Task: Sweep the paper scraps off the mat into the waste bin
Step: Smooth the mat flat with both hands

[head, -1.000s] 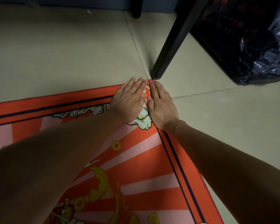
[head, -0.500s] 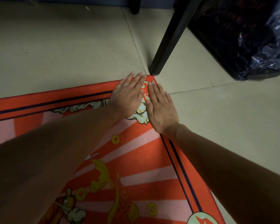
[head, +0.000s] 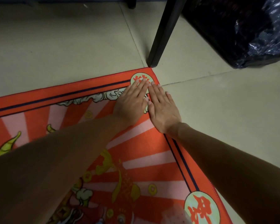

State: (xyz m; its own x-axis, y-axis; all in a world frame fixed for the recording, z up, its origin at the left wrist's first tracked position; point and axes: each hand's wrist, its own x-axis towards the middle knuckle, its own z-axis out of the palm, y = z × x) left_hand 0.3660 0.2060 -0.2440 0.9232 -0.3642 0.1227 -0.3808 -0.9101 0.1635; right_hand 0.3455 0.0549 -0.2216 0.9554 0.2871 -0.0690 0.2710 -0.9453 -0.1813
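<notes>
The red patterned mat (head: 136, 159) lies on the floor, its far right corner near a black leg. My left hand (head: 131, 104) and my right hand (head: 163, 109) lie flat side by side on that corner, fingers straight and pointing away from me. Their fingertips touch the pale round emblem (head: 140, 78) in the corner. My right hand reaches over the mat's right edge. No paper scraps show around the hands. The waste bin (head: 242, 33) with a dark shiny liner stands at the upper right, on the floor beyond the corner.
A black furniture leg (head: 164, 33) stands just past the mat's corner, between the hands and the bin. Beige floor tiles (head: 55, 46) surround the mat. A second round emblem (head: 200, 207) sits at the mat's near right edge.
Both hands have slid back from the mat's corner toward me, uncovering the round emblem. The view has shifted so more of the mat shows.
</notes>
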